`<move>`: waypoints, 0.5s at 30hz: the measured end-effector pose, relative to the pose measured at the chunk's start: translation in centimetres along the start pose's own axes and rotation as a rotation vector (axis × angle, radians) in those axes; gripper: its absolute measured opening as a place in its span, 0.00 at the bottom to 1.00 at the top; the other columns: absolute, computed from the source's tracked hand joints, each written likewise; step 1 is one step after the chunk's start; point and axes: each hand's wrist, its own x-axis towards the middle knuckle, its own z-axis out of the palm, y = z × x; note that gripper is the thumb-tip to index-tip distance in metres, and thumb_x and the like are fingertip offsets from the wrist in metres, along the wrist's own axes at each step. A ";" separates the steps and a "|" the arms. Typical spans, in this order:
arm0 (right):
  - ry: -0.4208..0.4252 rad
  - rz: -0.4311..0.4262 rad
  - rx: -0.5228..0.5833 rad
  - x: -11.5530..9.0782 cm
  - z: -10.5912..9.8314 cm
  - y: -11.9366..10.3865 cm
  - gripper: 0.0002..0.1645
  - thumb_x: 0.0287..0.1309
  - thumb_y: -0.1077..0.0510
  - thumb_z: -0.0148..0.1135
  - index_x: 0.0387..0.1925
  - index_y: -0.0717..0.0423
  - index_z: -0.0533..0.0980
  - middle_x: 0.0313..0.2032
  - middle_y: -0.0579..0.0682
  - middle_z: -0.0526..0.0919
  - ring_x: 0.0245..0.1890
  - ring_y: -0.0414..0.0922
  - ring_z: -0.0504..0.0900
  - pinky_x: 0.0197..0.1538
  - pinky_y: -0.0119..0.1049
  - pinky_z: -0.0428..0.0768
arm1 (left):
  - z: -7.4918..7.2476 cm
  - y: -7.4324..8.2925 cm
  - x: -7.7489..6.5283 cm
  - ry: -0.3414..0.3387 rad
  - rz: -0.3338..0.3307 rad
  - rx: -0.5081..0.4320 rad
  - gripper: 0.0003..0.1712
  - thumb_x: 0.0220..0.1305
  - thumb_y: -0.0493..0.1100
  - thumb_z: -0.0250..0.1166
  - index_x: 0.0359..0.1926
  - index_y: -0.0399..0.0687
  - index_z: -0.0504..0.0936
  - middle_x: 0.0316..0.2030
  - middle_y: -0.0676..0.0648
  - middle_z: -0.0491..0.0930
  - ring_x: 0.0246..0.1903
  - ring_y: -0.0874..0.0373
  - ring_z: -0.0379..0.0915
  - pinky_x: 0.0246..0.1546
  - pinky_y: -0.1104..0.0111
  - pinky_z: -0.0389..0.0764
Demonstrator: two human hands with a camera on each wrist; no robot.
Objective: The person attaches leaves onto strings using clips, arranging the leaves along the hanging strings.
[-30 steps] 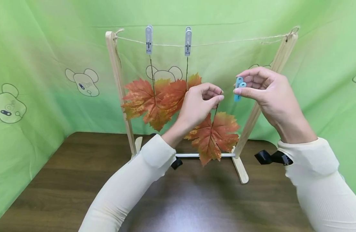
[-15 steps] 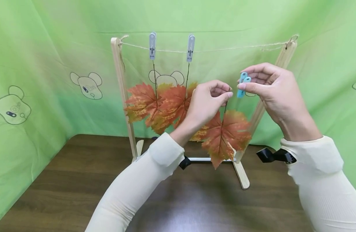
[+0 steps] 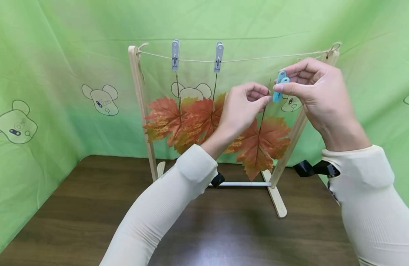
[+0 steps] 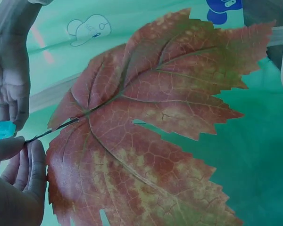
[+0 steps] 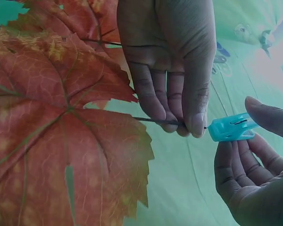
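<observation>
My left hand (image 3: pixel 242 105) pinches the thin dark stem of an orange maple leaf (image 3: pixel 259 146) between thumb and fingertips; the leaf hangs below, and the stem's tip sticks up above the fingers. Close to its right, my right hand (image 3: pixel 319 98) holds a light blue clothespin (image 3: pixel 279 87) between thumb and fingers, just below the twine line (image 3: pixel 251 59). In the right wrist view the clothespin (image 5: pixel 233 127) points at the stem's end, right beside the left thumb. The left wrist view shows the leaf (image 4: pixel 146 117) up close, its stem running to the left fingertips.
Two grey clothespins (image 3: pixel 175 55) grip the twine, with stems of two more maple leaves (image 3: pixel 166 118) hanging under them. Wooden posts (image 3: pixel 141 92) hold the twine at both ends, joined low by a white rod (image 3: pixel 244 184). The stand is on a brown table (image 3: pixel 74 207) before a green curtain.
Both hands have risen toward the twine and moved a little right, carrying the leaf and the blue clothespin. The head view has shifted slightly.
</observation>
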 end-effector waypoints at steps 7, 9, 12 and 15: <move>0.037 -0.059 0.040 1.3 0.2 -0.9 0.15 0.45 0.87 0.70 0.35 0.75 0.84 0.30 0.59 0.90 0.28 0.48 0.89 0.38 0.32 0.88 | 0.1 0.3 0.7 0.018 -0.017 -0.005 0.05 0.69 0.37 0.71 0.44 0.40 0.87 0.35 0.47 0.88 0.29 0.64 0.83 0.36 0.79 0.84; 0.045 -0.064 0.043 1.6 0.3 -1.1 0.15 0.45 0.87 0.70 0.34 0.75 0.83 0.30 0.59 0.90 0.28 0.48 0.89 0.37 0.32 0.88 | 0.1 0.2 0.9 0.022 -0.025 -0.019 0.05 0.69 0.37 0.71 0.43 0.40 0.87 0.35 0.46 0.88 0.30 0.64 0.83 0.36 0.79 0.84; 0.051 -0.058 0.047 2.1 0.4 -1.4 0.14 0.45 0.87 0.70 0.34 0.75 0.83 0.30 0.59 0.90 0.28 0.48 0.89 0.37 0.31 0.88 | 0.2 0.1 1.2 0.027 -0.039 -0.042 0.05 0.69 0.37 0.71 0.43 0.39 0.87 0.35 0.45 0.88 0.30 0.64 0.83 0.36 0.79 0.84; 0.053 -0.055 0.049 2.5 0.6 -1.6 0.14 0.44 0.86 0.71 0.33 0.75 0.83 0.30 0.59 0.90 0.28 0.47 0.89 0.37 0.31 0.87 | 0.2 0.1 1.4 0.033 -0.044 -0.054 0.05 0.69 0.36 0.71 0.43 0.39 0.87 0.35 0.46 0.88 0.30 0.64 0.83 0.36 0.79 0.85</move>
